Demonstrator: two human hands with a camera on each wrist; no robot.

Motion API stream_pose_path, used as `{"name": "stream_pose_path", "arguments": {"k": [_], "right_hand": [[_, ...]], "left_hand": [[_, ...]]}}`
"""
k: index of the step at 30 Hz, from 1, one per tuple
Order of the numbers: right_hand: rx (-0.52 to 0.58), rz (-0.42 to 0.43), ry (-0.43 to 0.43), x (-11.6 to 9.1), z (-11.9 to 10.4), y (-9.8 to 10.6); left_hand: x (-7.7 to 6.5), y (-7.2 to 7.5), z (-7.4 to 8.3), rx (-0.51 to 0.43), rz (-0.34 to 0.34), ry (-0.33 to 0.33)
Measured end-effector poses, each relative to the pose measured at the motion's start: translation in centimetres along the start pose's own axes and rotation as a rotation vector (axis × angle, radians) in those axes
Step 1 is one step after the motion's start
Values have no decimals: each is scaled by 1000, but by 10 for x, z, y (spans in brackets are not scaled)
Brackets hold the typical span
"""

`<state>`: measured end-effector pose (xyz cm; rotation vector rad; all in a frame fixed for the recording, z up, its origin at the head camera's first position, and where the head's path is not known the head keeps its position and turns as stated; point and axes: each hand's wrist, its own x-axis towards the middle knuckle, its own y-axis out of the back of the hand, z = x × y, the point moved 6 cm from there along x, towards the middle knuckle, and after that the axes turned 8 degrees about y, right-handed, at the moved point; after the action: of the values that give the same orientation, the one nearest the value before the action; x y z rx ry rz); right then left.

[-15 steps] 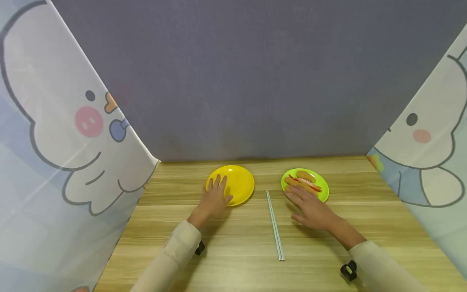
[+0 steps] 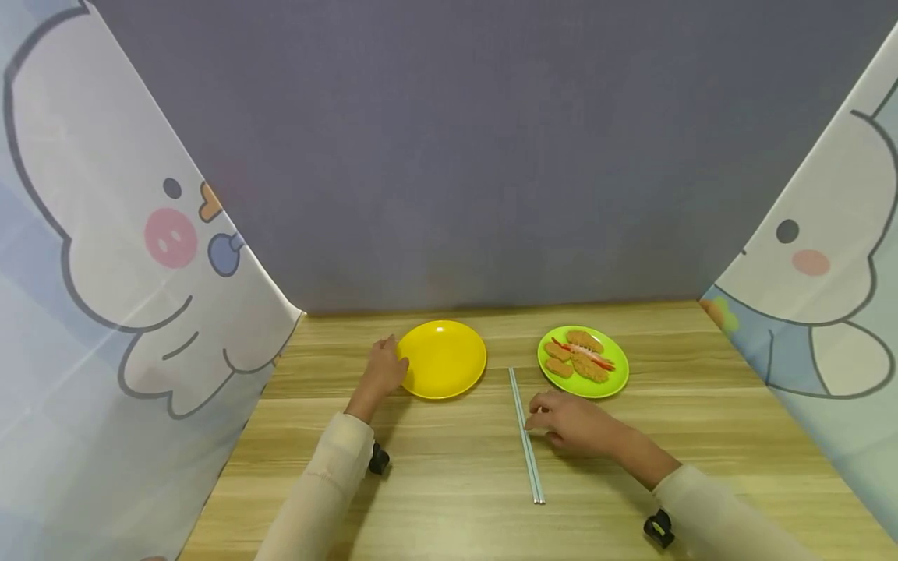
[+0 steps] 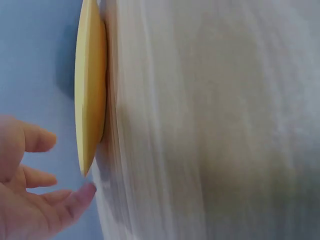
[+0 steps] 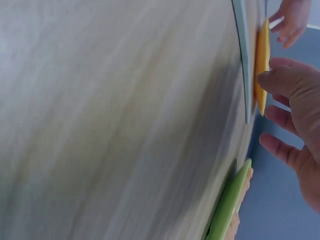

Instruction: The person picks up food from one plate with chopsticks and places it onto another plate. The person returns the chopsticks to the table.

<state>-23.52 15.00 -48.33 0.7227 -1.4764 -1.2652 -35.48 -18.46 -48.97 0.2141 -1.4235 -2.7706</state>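
Note:
A yellow plate point(image 2: 445, 362) lies on the table, bare of food. My left hand point(image 2: 383, 370) is at its left rim, fingers bent loosely; in the left wrist view the thumb and fingers point(image 3: 42, 178) spread apart beside the plate edge point(image 3: 90, 100). A pair of pale chopsticks point(image 2: 531, 467) lies lengthwise on the wood. Over their right side hovers my right hand point(image 2: 571, 421), thumb and fingers parted with nothing between them. Just beyond it sits a green plate point(image 2: 596, 387) holding breaded pieces point(image 2: 589, 368) and red-and-white sticks point(image 2: 584, 352).
The wood-grain table point(image 2: 449, 483) ends at a grey back panel point(image 2: 449, 156). Cartoon-printed panels, one on the left point(image 2: 105, 234) and one on the right point(image 2: 828, 312), flank it. A black wrist mount point(image 2: 658, 528) hangs below the right sleeve.
My left hand has moved left from over the yellow plate to its rim. My right hand has drawn back from the green plate toward the chopsticks, its fingers bending.

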Motion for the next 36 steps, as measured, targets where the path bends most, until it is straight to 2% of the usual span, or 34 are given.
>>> {"name": "stream_pose_path", "arguments": {"k": [4,8,13,17,26,36], "right_hand": [[22,1,78,7,-11,-8],[41,-41,106,10,-19,-16],[26,-79,122,13,-21,-20],[-27,-98,164,16,-23,-20],[-66,-149,206,23,-22,-19],[-147,-235,269,35,-25,-18]], "left_hand": [[5,-2,-9,-63,-33,52],[6,-4,-11,-94,-39,49],[9,-5,-11,-26,-19,15],[10,-5,-11,21,-22,1],[10,-3,-13,-16,-34,22],[12,-3,-12,5,-30,18]]}}
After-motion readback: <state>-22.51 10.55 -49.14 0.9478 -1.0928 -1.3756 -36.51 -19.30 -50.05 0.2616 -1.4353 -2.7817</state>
